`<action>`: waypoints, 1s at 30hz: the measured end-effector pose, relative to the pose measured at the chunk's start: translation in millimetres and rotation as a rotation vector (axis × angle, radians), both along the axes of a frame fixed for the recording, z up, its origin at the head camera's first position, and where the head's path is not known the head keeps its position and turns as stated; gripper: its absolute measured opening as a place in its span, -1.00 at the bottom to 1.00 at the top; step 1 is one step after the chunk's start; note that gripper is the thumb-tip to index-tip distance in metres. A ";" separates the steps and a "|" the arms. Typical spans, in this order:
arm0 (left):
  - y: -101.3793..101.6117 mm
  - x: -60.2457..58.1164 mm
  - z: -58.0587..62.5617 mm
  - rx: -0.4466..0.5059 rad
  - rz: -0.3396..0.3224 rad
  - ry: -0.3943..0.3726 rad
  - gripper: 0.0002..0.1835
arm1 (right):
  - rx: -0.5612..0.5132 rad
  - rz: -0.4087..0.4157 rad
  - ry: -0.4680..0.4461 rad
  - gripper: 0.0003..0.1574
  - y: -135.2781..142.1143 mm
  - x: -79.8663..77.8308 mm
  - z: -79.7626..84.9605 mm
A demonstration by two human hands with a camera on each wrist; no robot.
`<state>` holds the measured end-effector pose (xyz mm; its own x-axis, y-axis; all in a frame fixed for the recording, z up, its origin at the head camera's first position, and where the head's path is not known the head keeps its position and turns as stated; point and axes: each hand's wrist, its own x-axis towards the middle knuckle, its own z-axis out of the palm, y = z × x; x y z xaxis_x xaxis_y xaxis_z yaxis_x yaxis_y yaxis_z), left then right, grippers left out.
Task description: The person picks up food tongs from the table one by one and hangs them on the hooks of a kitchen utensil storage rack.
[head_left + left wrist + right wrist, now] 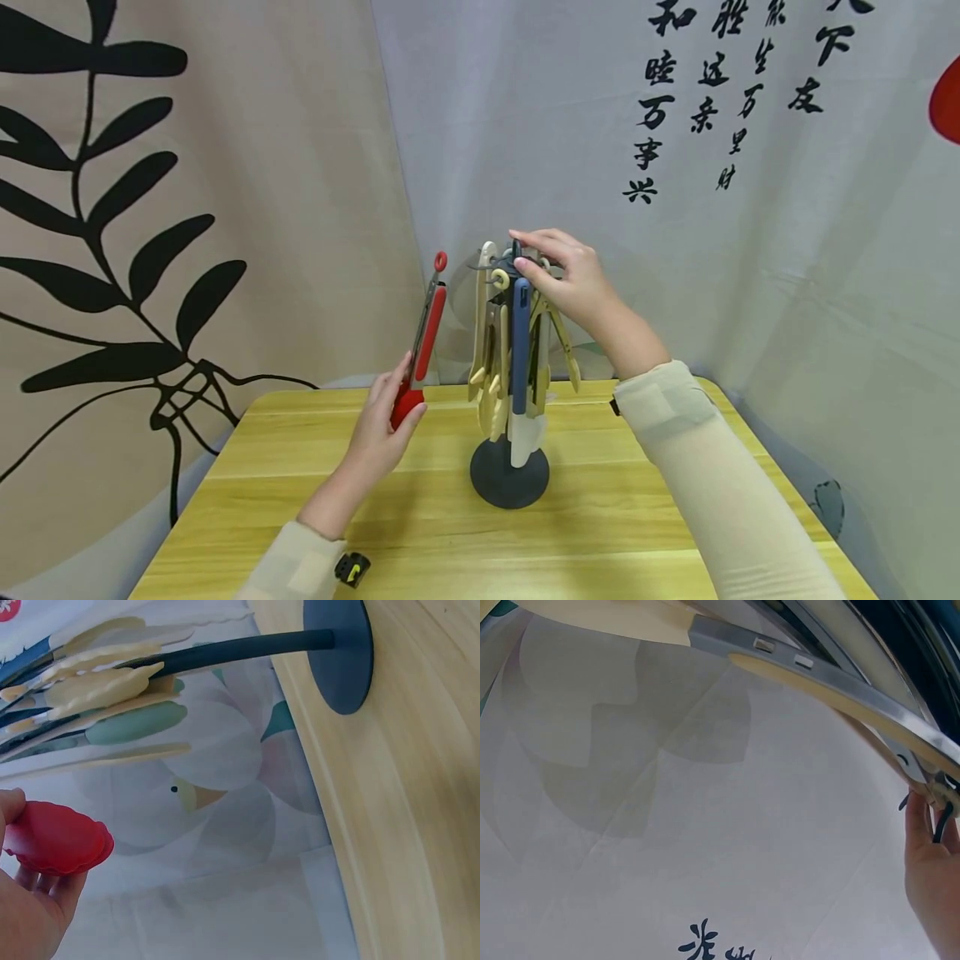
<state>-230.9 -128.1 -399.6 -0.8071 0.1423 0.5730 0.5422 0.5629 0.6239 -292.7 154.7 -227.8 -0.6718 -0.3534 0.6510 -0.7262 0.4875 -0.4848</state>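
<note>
My left hand (pixel 377 432) grips a pair of red and silver tongs (pixel 430 333) by their red head, handle end pointing up. Close by in the left wrist view, the scalloped red tong head (pixel 60 836) lies between thumb and fingers. Right of the tongs stands a dark utensil stand (pixel 501 490) hung with several kitchen tools. At its top, my right hand (pixel 573 279) pinches the stand between thumb and fingers. Below that hand hangs a blue-handled tool (pixel 521 346) with a pale flat head. Cream-yellow tongs (pixel 564 346) hang on the right side.
The stand's round base rests on a wooden table (pixel 420 533), near its back edge. Behind the table hangs a pale cloth (pixel 525 125) printed with black leaves and characters. A small black device (pixel 352 569) sits at the left cuff.
</note>
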 end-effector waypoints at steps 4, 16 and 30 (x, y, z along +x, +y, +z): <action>3.0 0.4 1.2 -0.001 -0.008 -0.013 -0.16 | 0.003 -0.007 0.009 -0.50 -1.5 0.6 0.7; 11.0 0.8 3.8 -0.020 -0.033 -0.027 -0.15 | 0.015 -0.027 0.000 -0.50 -3.9 2.9 2.4; 14.9 -2.8 1.5 -0.044 -0.055 -0.007 -0.15 | 0.012 -0.023 -0.001 -0.50 -4.8 4.1 2.4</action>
